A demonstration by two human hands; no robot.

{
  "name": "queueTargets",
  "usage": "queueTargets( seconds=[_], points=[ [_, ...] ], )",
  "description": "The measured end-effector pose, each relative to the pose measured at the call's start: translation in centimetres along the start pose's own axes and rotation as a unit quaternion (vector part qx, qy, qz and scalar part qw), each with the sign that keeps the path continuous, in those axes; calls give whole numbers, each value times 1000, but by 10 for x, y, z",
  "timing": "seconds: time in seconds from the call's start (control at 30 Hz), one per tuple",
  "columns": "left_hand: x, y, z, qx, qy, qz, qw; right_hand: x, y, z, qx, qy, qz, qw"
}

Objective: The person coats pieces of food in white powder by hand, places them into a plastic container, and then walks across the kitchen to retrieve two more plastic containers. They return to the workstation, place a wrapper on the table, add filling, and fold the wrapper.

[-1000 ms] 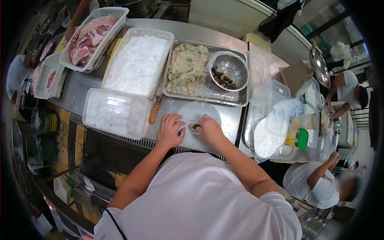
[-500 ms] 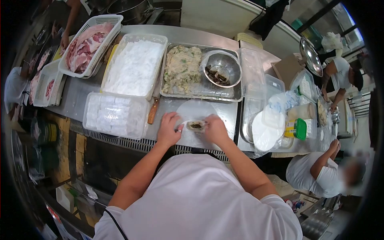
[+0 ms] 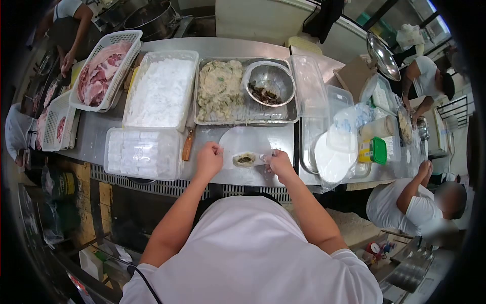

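A thin, round, translucent sheet [image 3: 242, 136] lies on the steel counter in front of me. On its near part rests a small mound of pale filling [image 3: 244, 160] with dark pieces on top. My left hand [image 3: 209, 159] is at the sheet's left side, fingertips pressed together; what they pinch is hidden. To the right of the mound, my right hand [image 3: 279, 164] pinches a whitish edge of the sheet. Just beyond stands a steel tray [image 3: 246, 122] of pale, green-flecked filling mix [image 3: 220, 91]. Inside it sits a metal bowl [image 3: 287, 83] holding dark pieces [image 3: 264, 95].
Left are a tub of white powder [image 3: 161, 88], a lidded plastic box [image 3: 143, 153], a wooden handle [image 3: 188, 145] and a basket of raw meat [image 3: 105, 71]. Round white sheets in plastic [image 3: 331, 159] and a green-lidded tub [image 3: 375, 151] lie right. Other people work on both sides.
My left hand has drawn its fingers together and shifted slightly left. My right hand has moved a little right, away from the mound, which now shows more fully. The view has shifted slightly.
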State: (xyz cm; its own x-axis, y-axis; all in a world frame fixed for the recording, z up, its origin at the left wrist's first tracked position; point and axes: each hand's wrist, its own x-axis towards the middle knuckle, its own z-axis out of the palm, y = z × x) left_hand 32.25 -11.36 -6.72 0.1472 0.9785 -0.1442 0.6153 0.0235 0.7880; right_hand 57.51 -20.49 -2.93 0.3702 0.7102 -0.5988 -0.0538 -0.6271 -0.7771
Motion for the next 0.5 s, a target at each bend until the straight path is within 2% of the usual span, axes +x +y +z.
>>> queueTargets(
  seconds=[0.07, 0.17, 0.27, 0.37, 0.47, 0.5],
  points=[
    [-10, 0, -2, -22, 25, -6, 999, -10, 0, -2, -15, -35, 44, 998],
    [-33, 15, -17, 8, -104, -69, 992, -1, 28, 2, -46, -19, 40, 998],
    [-39, -9, -3, -14, -151, -95, 984, 0, 44, 10, -93, 38, -35, 994],
    [-46, -2, -2, -48, -108, -85, 989, -9, 46, 22, -105, 73, -100, 987],
    [-56, 22, 4, -92, -10, 43, 995, -23, 37, 32, -122, 80, -157, 977],
    [-56, 29, 5, -54, 11, 128, 990, -29, 33, 35, -129, 79, -177, 973]
  ],
)
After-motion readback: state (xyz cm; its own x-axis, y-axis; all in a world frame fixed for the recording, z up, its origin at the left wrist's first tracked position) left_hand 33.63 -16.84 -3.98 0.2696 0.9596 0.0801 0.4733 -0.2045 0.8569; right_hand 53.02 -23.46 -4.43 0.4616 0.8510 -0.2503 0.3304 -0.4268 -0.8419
